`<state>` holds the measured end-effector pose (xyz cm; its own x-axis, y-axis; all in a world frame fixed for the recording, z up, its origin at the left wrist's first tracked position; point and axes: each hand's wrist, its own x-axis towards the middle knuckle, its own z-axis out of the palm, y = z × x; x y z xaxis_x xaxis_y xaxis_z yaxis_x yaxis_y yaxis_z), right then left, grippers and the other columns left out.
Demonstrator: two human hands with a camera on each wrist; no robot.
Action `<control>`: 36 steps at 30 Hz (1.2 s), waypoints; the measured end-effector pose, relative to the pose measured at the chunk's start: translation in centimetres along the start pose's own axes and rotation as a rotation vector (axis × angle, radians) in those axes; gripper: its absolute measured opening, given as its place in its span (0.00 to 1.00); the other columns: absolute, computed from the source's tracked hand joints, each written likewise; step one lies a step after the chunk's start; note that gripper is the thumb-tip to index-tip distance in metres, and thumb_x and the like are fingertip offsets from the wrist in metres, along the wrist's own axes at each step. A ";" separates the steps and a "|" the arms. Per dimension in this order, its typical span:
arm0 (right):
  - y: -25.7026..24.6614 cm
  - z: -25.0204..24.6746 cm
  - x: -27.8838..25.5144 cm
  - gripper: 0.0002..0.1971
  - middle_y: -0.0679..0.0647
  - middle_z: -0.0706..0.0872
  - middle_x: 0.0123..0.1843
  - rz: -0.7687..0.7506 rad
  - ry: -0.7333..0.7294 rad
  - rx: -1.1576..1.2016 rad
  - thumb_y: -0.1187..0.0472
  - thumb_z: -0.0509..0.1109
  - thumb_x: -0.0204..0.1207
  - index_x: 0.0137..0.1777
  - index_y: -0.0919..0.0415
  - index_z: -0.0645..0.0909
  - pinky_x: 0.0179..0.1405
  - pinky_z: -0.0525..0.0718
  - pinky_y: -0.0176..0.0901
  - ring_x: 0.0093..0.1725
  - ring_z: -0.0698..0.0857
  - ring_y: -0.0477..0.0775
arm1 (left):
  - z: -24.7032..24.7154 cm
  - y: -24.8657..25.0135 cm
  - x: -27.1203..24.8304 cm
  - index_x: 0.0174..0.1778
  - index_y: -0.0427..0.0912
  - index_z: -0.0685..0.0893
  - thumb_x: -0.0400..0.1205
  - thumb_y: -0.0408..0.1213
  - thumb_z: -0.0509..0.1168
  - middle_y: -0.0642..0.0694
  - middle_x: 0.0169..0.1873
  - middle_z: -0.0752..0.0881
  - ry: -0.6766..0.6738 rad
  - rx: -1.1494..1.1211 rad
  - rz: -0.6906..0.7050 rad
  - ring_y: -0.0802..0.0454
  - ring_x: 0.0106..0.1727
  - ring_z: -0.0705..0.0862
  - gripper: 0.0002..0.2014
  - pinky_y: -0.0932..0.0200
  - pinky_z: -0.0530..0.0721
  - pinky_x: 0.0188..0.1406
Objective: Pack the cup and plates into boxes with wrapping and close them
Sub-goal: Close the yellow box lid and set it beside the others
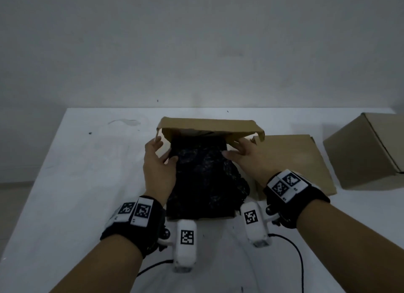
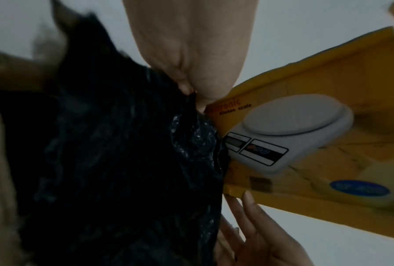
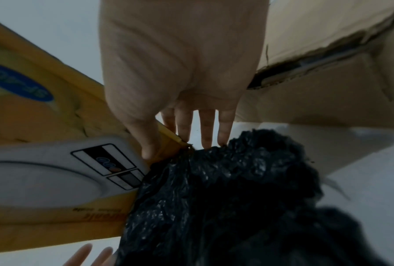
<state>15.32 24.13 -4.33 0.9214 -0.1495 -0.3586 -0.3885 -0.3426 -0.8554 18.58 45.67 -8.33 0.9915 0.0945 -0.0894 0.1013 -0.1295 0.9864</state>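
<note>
Currently both hands on the box lid (image 1: 209, 126), half-raised over black wrap (image 1: 203, 179) that fills the box. Left hand (image 1: 159, 161) pinches the lid's left edge; right hand (image 1: 251, 156), fingers nearly straight, thumb on lid's right corner. Two more boxes (image 1: 369, 148) sit right.

The wrapping (image 1: 205, 179) under my fingers (image 3: 205, 129) was crinkled black plastic with a faint sheen. The box lid (image 1: 207, 126) was matt brown cardboard outside and glossy yellow printed card (image 2: 328, 126) inside. The worktop (image 1: 76, 172) looked smooth, matt white, lightly scuffed.
</note>
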 end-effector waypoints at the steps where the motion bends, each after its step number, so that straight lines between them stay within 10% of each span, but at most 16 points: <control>1: -0.1 0.2 -0.1 0.31 0.46 0.73 0.75 0.010 0.011 -0.003 0.53 0.73 0.75 0.76 0.49 0.67 0.68 0.78 0.53 0.70 0.77 0.50 | 0.2 0.0 0.1 0.68 0.47 0.70 0.78 0.23 0.68 0.50 0.66 0.77 0.016 -0.016 -0.001 0.54 0.62 0.83 0.26 0.63 0.83 0.58; 9: 0.6 0.8 -0.3 0.23 0.55 0.86 0.52 0.159 0.176 -0.301 0.52 0.76 0.71 0.59 0.55 0.70 0.50 0.83 0.48 0.51 0.84 0.55 | -1.2 -0.7 0.0 0.54 0.49 0.78 0.78 0.38 0.71 0.53 0.53 0.78 0.050 0.270 0.236 0.55 0.50 0.79 0.12 0.56 0.82 0.50; 13: 0.8 1.3 0.4 0.13 0.51 0.86 0.43 0.104 0.278 -0.231 0.55 0.75 0.72 0.48 0.54 0.72 0.52 0.84 0.53 0.47 0.85 0.56 | -1.5 -0.2 0.3 0.54 0.49 0.82 0.81 0.31 0.65 0.52 0.62 0.78 -0.034 0.299 0.400 0.55 0.62 0.78 0.10 0.62 0.78 0.59; 17: 0.3 2.1 0.5 0.12 0.48 0.76 0.33 0.031 0.394 -0.263 0.59 0.74 0.73 0.39 0.56 0.72 0.37 0.73 0.42 0.41 0.79 0.55 | -1.2 0.8 1.2 0.55 0.45 0.70 0.82 0.23 0.58 0.61 0.58 0.78 -0.083 0.137 0.277 0.57 0.61 0.81 0.13 0.75 0.79 0.47; 20: 0.6 2.8 0.4 0.09 0.48 0.75 0.32 0.033 0.434 -0.281 0.59 0.73 0.74 0.41 0.57 0.74 0.33 0.72 0.41 0.40 0.79 0.54 | -1.1 0.9 1.3 0.59 0.49 0.68 0.83 0.21 0.56 0.59 0.56 0.79 -0.120 0.115 0.238 0.55 0.59 0.83 0.17 0.64 0.84 0.52; 23: 1.0 3.5 0.0 0.07 0.45 0.77 0.32 0.012 0.445 -0.252 0.60 0.72 0.75 0.42 0.56 0.75 0.37 0.73 0.38 0.38 0.79 0.51 | -1.5 1.0 1.4 0.65 0.59 0.69 0.86 0.23 0.51 0.51 0.61 0.80 -0.164 0.049 0.181 0.57 0.56 0.83 0.23 0.65 0.83 0.52; 30: 2.0 3.3 -1.0 0.14 0.52 0.86 0.43 0.069 0.345 0.130 0.77 0.63 0.74 0.42 0.56 0.77 0.59 0.84 0.52 0.52 0.85 0.57 | -1.9 2.4 1.6 0.68 0.44 0.78 0.89 0.45 0.51 0.47 0.59 0.84 -0.198 -0.153 -0.100 0.52 0.59 0.84 0.17 0.62 0.84 0.50; 36: 1.8 2.2 -2.9 0.14 0.52 0.81 0.43 0.221 0.300 -0.095 0.55 0.78 0.69 0.44 0.56 0.76 0.35 0.84 0.46 0.38 0.82 0.53 | -2.0 3.7 1.4 0.60 0.54 0.78 0.88 0.51 0.50 0.48 0.59 0.83 -0.220 -0.178 -0.203 0.51 0.61 0.81 0.14 0.53 0.79 0.61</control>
<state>12.00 26.02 -5.64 0.7784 -0.4894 -0.3931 -0.5893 -0.3540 -0.7263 20.21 47.31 -4.52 0.9485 -0.1166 -0.2944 0.3013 0.0462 0.9524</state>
